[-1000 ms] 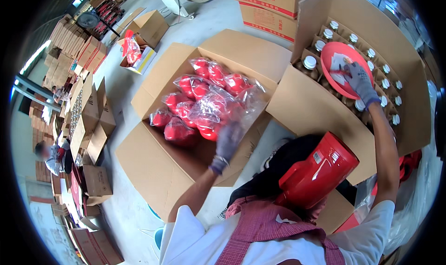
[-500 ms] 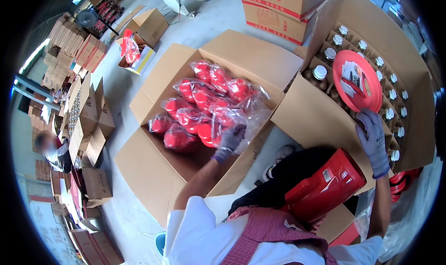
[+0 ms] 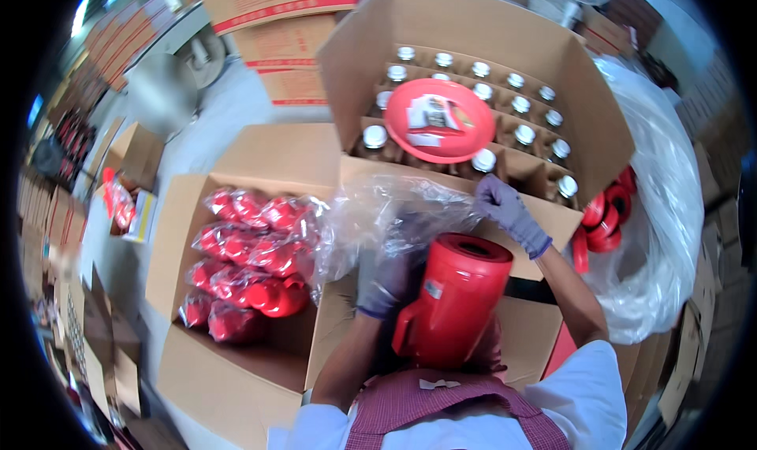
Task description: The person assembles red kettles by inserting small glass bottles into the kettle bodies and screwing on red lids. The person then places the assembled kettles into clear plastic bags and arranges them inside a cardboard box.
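Observation:
A red vacuum jug with a side handle stands tilted against my lap, a dark round opening in its top. Above it stretches a crumpled clear plastic bag. My right hand, gloved in grey, is closed with its fingertips pinching the bag's right end. My left hand, also gloved, is beside the jug, partly covered by the plastic; its fingers are blurred. Left of it, an open carton holds several red plastic-wrapped parts.
A tall divided carton of white-capped bottles stands ahead. A red plastic dish with printed packets lies on the bottles. Red rings and plastic sheeting are at right. Stacked cartons stand behind.
My view has turned right. The plastic bag has come out of the carton of red parts and now spans toward my right hand, which has left the dish's edge. My left hand is beside the jug.

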`<state>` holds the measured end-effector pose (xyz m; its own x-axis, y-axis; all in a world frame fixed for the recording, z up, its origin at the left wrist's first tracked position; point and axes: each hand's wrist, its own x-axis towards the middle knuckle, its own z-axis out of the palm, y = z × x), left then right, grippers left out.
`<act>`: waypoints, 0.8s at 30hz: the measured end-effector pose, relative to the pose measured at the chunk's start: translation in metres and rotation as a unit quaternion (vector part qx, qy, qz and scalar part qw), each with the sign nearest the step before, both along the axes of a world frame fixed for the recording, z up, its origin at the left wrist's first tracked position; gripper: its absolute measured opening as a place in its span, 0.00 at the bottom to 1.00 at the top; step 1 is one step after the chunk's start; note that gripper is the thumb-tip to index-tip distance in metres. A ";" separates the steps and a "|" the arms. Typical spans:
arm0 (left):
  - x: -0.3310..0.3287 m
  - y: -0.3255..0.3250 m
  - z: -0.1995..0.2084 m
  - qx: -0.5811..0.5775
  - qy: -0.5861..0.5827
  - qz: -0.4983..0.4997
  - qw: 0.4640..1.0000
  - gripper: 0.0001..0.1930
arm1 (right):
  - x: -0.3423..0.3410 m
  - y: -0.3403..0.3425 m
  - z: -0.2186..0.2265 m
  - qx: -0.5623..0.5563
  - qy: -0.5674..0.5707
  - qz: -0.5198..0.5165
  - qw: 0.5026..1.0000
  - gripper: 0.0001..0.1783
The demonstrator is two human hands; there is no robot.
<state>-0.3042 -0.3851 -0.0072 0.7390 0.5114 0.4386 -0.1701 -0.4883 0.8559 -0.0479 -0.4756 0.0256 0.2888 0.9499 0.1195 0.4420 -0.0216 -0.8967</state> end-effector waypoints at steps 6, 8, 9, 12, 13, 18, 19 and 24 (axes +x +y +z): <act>-0.013 -0.041 0.026 -0.274 -0.016 -0.089 0.958 0.34 | -0.037 -0.107 -0.039 -0.002 -0.364 -0.252 0.897 0.13; -0.026 -0.066 0.046 -0.256 -0.091 -0.119 0.955 0.37 | -0.064 -0.136 -0.017 0.109 -0.309 -0.309 0.893 0.13; -0.039 -0.063 0.041 -0.103 -0.008 -0.152 0.983 0.38 | -0.081 -0.151 -0.016 0.142 -0.330 -0.302 0.883 0.12; -0.079 -0.086 0.037 -0.206 0.241 -0.135 0.939 0.41 | -0.127 -0.185 -0.029 0.151 -0.322 -0.210 0.911 0.08; -0.092 -0.102 0.022 -0.244 0.157 -0.115 0.950 0.42 | -0.137 -0.198 -0.045 0.133 -0.337 -0.158 0.919 0.08; -0.131 -0.150 -0.098 -0.385 0.065 -0.010 0.921 0.37 | -0.188 -0.244 -0.100 0.109 -0.361 0.071 0.923 0.10; -0.131 -0.151 -0.090 -0.306 0.065 0.006 0.950 0.35 | -0.191 -0.233 -0.074 0.092 -0.344 0.059 0.933 0.09; -0.041 -0.121 0.058 0.098 0.048 -0.040 0.993 0.24 | -0.186 -0.161 0.061 0.269 -0.308 -0.078 0.909 0.14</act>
